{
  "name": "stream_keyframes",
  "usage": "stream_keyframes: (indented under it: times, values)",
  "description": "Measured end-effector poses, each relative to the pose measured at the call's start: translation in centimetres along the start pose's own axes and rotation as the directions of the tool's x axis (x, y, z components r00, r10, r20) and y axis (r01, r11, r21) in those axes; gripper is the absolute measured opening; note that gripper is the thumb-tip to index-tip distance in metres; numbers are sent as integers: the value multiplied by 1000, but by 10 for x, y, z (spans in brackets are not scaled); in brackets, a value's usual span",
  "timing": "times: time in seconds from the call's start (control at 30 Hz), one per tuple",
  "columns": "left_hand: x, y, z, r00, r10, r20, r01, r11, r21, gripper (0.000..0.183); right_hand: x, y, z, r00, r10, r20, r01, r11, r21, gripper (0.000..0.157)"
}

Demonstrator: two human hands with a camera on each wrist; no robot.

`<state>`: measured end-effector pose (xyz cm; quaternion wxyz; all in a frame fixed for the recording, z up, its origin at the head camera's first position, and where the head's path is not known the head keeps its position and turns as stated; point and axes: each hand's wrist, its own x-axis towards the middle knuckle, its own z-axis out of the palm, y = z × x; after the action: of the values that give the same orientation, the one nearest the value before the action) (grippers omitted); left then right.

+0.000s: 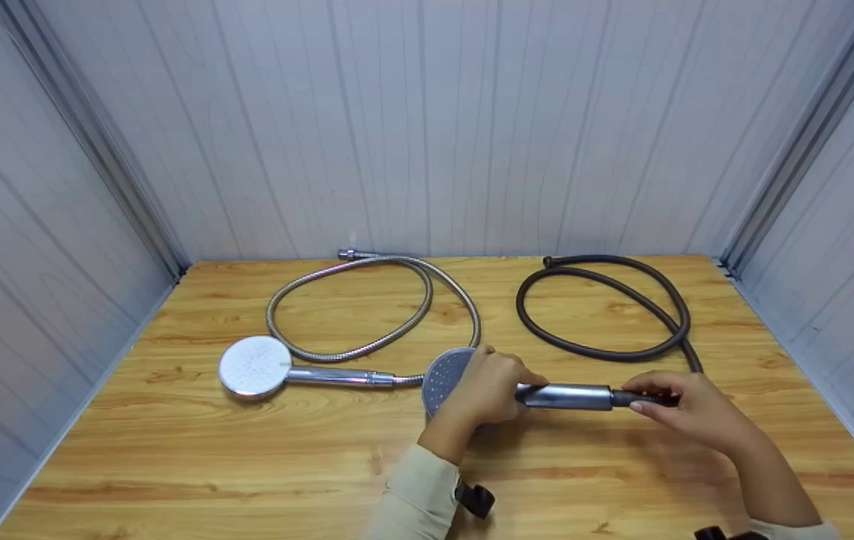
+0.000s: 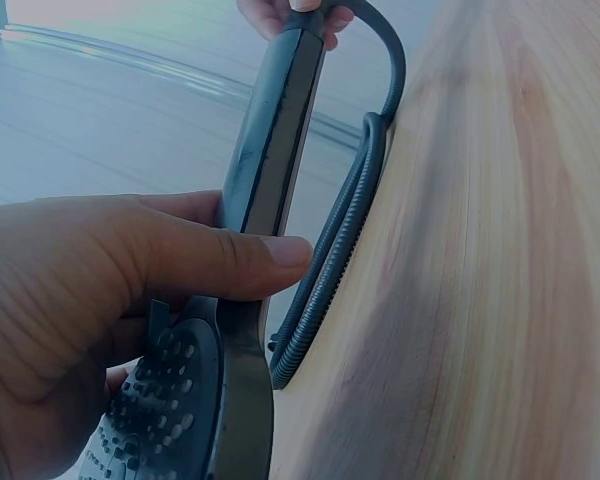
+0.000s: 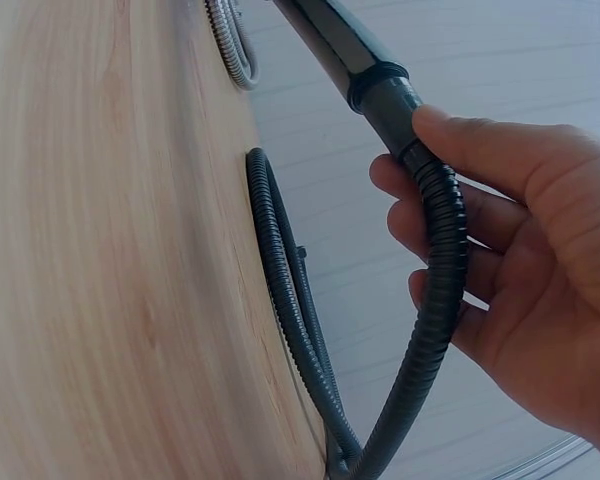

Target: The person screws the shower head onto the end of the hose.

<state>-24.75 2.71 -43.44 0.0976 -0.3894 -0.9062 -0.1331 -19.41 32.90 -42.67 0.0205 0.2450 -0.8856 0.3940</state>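
Note:
A dark grey shower head [image 1: 442,379] is held above the wooden table, its nozzle face turned up in the head view. My left hand [image 1: 493,386] grips it at the neck, with the thumb across the handle [image 2: 265,150] in the left wrist view. My right hand [image 1: 697,412] pinches the collar [image 3: 392,112] of the black hose between thumb and fingers, right at the handle's end. From there the black hose [image 3: 435,270] bends down past the fingers and lies in a loop on the table. The collar sits against the handle's end.
To the left lies a chrome shower head [image 1: 254,366] with its silver hose [image 1: 352,352] looped behind it. The wooden table [image 1: 247,480] is bounded by a back wall [image 1: 434,135] and side walls of pale panels. The black hose's free end [image 1: 548,262] is near the back wall.

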Motion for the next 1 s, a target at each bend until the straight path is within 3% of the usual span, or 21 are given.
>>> stream_keyframes:
  times: [0.47, 0.77, 1.0]
  values:
    - [0, 1, -2, 1000, -4, 14, 4, 1000, -14, 39, 0, -2, 0, 1000, 20, 4, -20, 1000, 11, 22]
    - [-1, 1, -2, 1000, 3, -8, -3, 1000, 2, 39, 0, 0, 2, 997, -46, -58, 45, 999, -26, 30]
    - [0, 1, -2, 1000, 8, -11, -8, 1000, -1, 39, 0, 1, 2, 997, -37, -62, 36, 999, -14, 23]
